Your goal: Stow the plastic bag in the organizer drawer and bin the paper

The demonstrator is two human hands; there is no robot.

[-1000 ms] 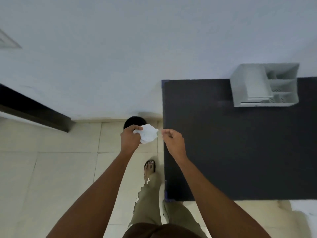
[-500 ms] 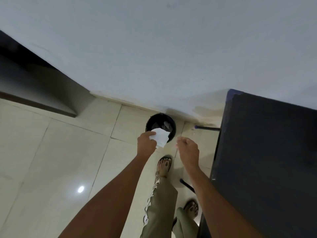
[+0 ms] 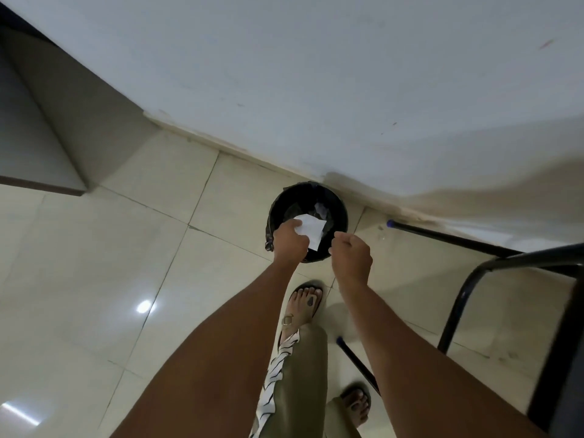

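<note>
My left hand (image 3: 289,241) grips a white piece of paper (image 3: 311,228) and holds it directly over the open mouth of a round black bin (image 3: 339,207) lined with a black bag. The bin stands on the floor against the wall, and some crumpled white scraps lie inside it. My right hand (image 3: 352,256) hovers just right of the paper, at the bin's near rim, with its fingers curled and nothing in them. Neither the plastic bag nor the organizer drawer is in view.
Black metal table legs (image 3: 455,240) and frame stand at the right, close to the bin. My sandalled feet (image 3: 303,303) are on the pale tiled floor (image 3: 110,279) just before the bin. A white wall (image 3: 316,74) rises behind; a dark ledge (image 3: 38,184) is at left.
I have stepped and leaned toward the bin, so the table top and grey organizer have left the view. My left hand has carried the paper from beside the bin to over its opening.
</note>
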